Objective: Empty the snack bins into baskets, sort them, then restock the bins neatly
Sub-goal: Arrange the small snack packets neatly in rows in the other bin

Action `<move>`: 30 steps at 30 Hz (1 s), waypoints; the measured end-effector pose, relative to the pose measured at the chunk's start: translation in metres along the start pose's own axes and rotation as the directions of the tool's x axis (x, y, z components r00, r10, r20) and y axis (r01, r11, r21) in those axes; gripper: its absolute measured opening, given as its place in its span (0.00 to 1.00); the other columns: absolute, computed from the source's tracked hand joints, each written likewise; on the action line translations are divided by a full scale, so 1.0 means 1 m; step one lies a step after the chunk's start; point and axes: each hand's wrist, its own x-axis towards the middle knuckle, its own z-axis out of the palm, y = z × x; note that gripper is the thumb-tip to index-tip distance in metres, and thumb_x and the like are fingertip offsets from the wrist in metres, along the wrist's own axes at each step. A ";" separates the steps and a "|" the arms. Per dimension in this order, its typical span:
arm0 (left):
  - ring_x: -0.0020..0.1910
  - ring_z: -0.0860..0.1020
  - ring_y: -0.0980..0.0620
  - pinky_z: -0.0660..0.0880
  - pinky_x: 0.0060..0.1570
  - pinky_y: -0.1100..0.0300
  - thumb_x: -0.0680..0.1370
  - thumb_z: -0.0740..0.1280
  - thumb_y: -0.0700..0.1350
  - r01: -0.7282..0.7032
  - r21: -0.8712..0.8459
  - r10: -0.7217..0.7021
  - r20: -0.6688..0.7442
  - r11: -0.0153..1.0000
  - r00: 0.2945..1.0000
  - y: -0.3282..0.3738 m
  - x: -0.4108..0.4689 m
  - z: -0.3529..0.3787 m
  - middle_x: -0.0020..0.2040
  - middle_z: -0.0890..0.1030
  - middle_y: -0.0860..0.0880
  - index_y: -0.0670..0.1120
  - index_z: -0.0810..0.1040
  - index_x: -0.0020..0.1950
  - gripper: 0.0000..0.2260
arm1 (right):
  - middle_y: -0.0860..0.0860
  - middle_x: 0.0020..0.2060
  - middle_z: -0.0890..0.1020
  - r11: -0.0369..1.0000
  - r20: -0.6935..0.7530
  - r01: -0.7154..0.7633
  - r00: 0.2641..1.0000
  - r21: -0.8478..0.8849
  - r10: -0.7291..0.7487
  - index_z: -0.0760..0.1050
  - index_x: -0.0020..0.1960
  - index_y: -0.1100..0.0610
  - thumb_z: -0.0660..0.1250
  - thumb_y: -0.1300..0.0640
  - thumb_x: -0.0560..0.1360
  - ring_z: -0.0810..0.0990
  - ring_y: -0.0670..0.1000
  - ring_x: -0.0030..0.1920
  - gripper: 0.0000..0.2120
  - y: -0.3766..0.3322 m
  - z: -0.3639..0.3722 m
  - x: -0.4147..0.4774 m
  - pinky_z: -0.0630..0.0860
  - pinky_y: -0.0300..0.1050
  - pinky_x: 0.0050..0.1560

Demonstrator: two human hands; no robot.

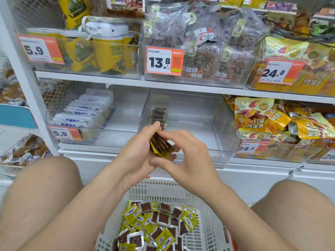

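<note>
My left hand [136, 151] grips a small stack of yellow-and-brown snack packets [161, 145] in front of the lower shelf. My right hand [188, 154] pinches the same stack from the right, fingers curled over its top edge. Behind the hands stands a clear plastic bin [199, 113] with a short upright row of the same packets [159, 115] at its back left. Below, between my knees, a white plastic basket [163, 189] holds several loose packets [159, 225] of this kind.
The left bin [59, 122] holds a row of white packets, price tag 5.9. The right bin [281, 151] holds yellow sweet-potato bags. The upper shelf [126, 81] carries yellow tubs, bags of dried fruit and more yellow bags. My bare knees flank the basket.
</note>
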 end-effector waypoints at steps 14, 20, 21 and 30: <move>0.46 0.85 0.51 0.81 0.53 0.52 0.82 0.60 0.63 -0.088 0.750 0.116 0.016 0.655 0.993 0.035 0.083 -0.004 0.52 0.86 0.50 0.48 0.74 0.66 0.22 | 0.51 0.41 0.85 0.948 0.165 -0.091 0.975 -0.306 0.147 0.75 0.65 0.55 0.67 0.48 0.78 0.82 0.60 0.46 0.18 0.067 -0.023 0.086 0.78 0.55 0.47; 0.44 0.79 0.54 0.80 0.47 0.54 0.67 0.84 0.47 -0.279 0.887 -0.132 0.247 -0.368 0.960 0.047 0.139 -0.032 0.43 0.80 0.58 0.53 0.83 0.50 0.16 | 0.50 0.40 0.83 0.896 0.471 -0.189 0.796 -0.402 0.379 0.77 0.55 0.52 0.67 0.47 0.76 0.81 0.53 0.43 0.11 0.132 -0.033 0.101 0.79 0.56 0.47; 0.46 0.78 0.53 0.78 0.44 0.54 0.65 0.85 0.48 -0.298 0.853 -0.198 0.234 -0.429 0.952 0.046 0.147 -0.032 0.44 0.78 0.58 0.53 0.81 0.50 0.19 | 0.50 0.39 0.83 0.893 0.518 -0.190 0.757 -0.409 0.398 0.77 0.52 0.52 0.67 0.48 0.76 0.80 0.52 0.42 0.10 0.141 -0.029 0.100 0.79 0.56 0.47; 0.45 0.71 0.46 0.73 0.38 0.51 0.68 0.79 0.46 -0.365 0.629 -0.316 0.193 -0.687 0.929 0.015 0.186 -0.040 0.55 0.68 0.46 0.49 0.66 0.56 0.25 | 0.49 0.41 0.82 0.883 0.659 -0.150 0.613 -0.445 0.436 0.77 0.53 0.56 0.67 0.48 0.76 0.78 0.55 0.46 0.12 0.169 0.007 0.104 0.74 0.48 0.44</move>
